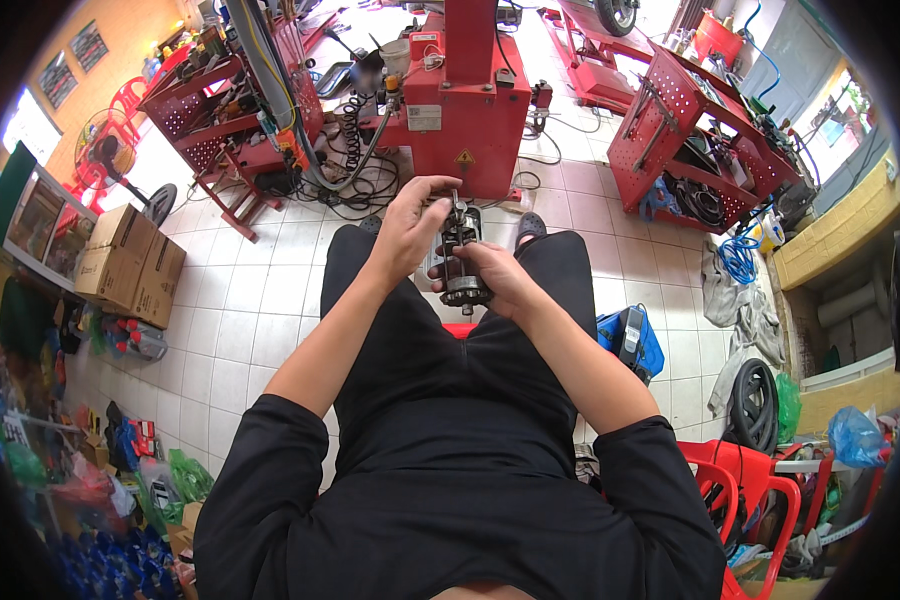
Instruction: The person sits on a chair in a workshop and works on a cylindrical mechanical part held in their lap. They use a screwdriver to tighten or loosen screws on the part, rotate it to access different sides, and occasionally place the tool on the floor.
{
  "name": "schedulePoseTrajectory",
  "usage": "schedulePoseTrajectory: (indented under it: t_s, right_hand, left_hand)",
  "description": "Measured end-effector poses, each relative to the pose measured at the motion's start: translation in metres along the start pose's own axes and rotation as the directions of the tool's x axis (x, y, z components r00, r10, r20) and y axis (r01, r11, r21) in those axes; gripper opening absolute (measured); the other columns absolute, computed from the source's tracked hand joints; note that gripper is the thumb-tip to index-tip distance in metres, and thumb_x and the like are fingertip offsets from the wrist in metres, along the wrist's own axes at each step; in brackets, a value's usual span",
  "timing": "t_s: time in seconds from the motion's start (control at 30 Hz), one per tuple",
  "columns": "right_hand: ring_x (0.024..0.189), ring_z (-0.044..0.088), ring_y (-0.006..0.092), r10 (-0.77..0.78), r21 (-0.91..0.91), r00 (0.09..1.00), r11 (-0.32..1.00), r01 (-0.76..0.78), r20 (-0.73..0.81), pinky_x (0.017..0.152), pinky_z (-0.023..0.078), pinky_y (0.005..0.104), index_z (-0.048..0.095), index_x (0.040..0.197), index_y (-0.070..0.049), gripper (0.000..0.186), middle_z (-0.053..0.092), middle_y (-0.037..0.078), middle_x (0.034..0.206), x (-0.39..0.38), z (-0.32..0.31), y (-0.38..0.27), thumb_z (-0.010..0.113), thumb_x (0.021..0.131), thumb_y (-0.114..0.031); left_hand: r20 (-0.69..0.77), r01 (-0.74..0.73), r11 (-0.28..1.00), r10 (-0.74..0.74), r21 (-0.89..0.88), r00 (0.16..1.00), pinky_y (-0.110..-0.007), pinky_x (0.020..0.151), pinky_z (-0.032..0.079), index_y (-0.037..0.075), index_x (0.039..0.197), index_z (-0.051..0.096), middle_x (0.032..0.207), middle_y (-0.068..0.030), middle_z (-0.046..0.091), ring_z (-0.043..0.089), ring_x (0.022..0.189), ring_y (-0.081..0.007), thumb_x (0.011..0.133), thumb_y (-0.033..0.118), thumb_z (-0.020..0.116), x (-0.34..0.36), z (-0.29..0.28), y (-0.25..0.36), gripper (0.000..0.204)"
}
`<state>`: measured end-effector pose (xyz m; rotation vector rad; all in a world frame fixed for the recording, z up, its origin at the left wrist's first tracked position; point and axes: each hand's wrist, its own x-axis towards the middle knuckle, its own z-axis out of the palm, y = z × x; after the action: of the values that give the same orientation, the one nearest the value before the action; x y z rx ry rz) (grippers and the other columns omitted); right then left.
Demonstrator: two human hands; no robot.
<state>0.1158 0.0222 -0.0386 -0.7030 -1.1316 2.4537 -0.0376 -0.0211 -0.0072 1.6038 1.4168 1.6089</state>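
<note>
Between my knees I hold a dark and silver metal mechanical part (464,270), roughly cylindrical, with thin rods along its side and a ridged round lower end. My right hand (498,274) is wrapped round its middle from the right, the thumb lying across the front. At the top of the part, my left hand (415,222) is closed, with thumb and index finger around a slim shiny metal piece (456,197). My fingers cover some of the part, so its exact kind cannot be made out.
Ahead stands a red machine (465,120) with cables and hoses on the tiled floor. Red perforated tool carts (660,120) flank it. Cardboard boxes (128,265) are at left; a blue bag (642,345), a tyre (753,405) and a red plastic chair (740,475) are at right.
</note>
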Motion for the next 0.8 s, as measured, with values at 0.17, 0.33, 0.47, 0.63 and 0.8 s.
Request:
schedulePoseTrajectory:
  t_s: [0.17,0.33,0.47,0.63,0.8]
  right_hand:
    - [0.077,0.068,0.0272,0.003,0.018,1.0,1.0,-0.004,0.026,0.038,0.046,0.0342,0.043,0.1,-0.004,0.014,0.065,0.018,0.092,0.005,-0.006,0.005,0.041,0.092,-0.015]
    - [0.077,0.068,0.0271,-0.009,0.018,0.999,1.0,0.008,0.037,0.038,0.045,0.0341,0.044,0.101,-0.003,0.015,0.065,0.018,0.092,0.006,-0.007,0.005,0.04,0.093,-0.015]
    - [0.077,0.068,0.0272,0.001,0.026,0.999,1.0,-0.002,0.036,0.048,0.051,0.0361,0.045,0.102,-0.002,0.016,0.065,0.018,0.092,0.006,-0.006,0.005,0.04,0.092,-0.015]
    - [0.078,0.067,0.0275,0.013,0.021,1.0,1.0,-0.013,0.024,0.062,0.055,0.0384,0.045,0.103,-0.002,0.017,0.065,0.018,0.092,0.003,-0.004,0.003,0.041,0.092,-0.015]
    - [0.078,0.067,0.027,0.014,0.015,1.0,1.0,-0.014,0.017,0.061,0.055,0.0379,0.045,0.103,-0.002,0.018,0.065,0.018,0.092,0.003,-0.003,0.003,0.041,0.092,-0.016]
  left_hand:
    - [0.027,-0.125,0.983,0.123,0.132,0.992,-0.03,0.084,0.043,0.0,0.094,0.061,0.095,-0.0082,0.06,0.057,0.091,-0.0183,0.082,0.014,0.06,0.002,-0.001,-0.002,0.019]
    - [0.01,-0.023,0.993,0.022,0.114,1.0,-0.029,0.085,0.042,0.0,0.1,0.06,0.099,-0.0061,0.059,0.055,0.094,-0.015,0.081,0.012,0.062,-0.002,0.001,0.01,0.022]
    - [0.046,-0.103,0.991,0.1,0.09,0.994,-0.03,0.083,0.044,-0.002,0.103,0.058,0.095,-0.0089,0.059,0.057,0.092,-0.0173,0.079,0.012,0.06,0.002,-0.002,-0.007,0.027]
    - [0.023,-0.105,0.975,0.102,0.195,0.994,-0.03,0.083,0.044,-0.001,0.104,0.058,0.094,-0.0087,0.059,0.057,0.092,-0.017,0.079,0.013,0.06,-0.001,-0.001,0.001,0.029]
    - [0.043,-0.088,0.994,0.086,0.062,0.995,-0.028,0.083,0.043,0.002,0.107,0.059,0.098,-0.0072,0.059,0.055,0.094,-0.015,0.081,0.011,0.058,0.0,-0.002,-0.01,0.028]
